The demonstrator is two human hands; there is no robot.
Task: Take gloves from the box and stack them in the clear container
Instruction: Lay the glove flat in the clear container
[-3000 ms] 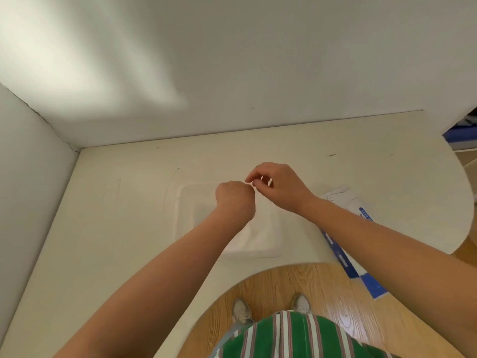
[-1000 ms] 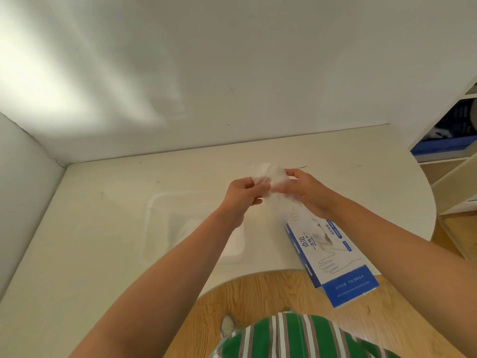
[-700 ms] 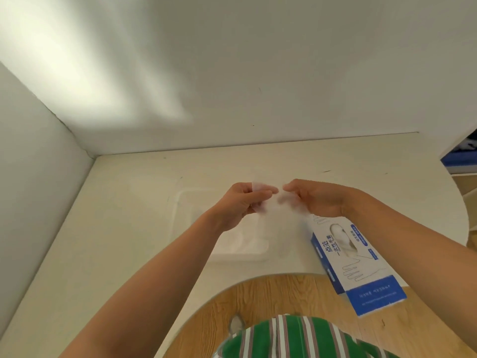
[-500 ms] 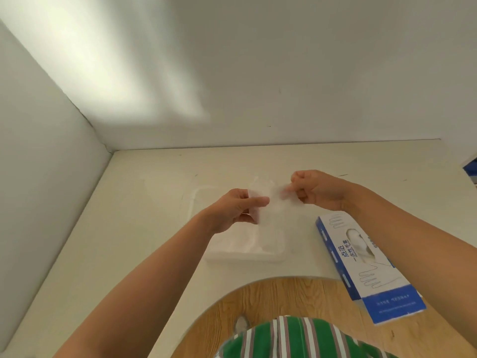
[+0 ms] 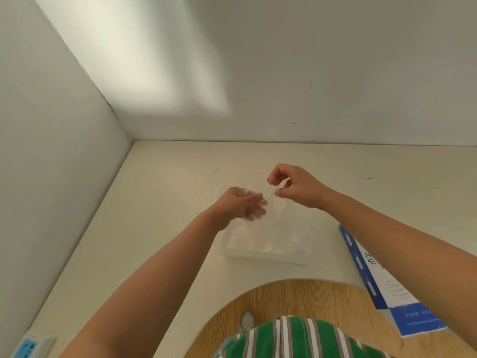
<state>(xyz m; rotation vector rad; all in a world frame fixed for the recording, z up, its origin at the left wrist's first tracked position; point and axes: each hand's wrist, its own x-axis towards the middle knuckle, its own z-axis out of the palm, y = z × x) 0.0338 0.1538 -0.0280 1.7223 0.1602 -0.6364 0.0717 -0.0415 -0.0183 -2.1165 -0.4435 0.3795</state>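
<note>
The glove [image 5: 274, 204] is thin and see-through, so it is hard to spot. It hangs in the air between the two hands, just over the far end of the clear container [image 5: 265, 257]. The right hand [image 5: 296, 186] pinches its top edge with thumb and finger, at about one o'clock from the glove. The left hand [image 5: 242, 205] is at nine o'clock, right by the glove, but it is blurry, so I cannot tell if it holds the glove or not. Some pale gloves seem to lie in the container already. The box [image 5: 382, 285] lies on the table [image 5: 144, 228] at about four o'clock from the container, near but not touching. I think the step now is to spread the glove flat and lay it on the pile. To do it well, hold two corners, pull gently so it does not tear or bunch up, lower it straight down, and pat it smooth.
</note>
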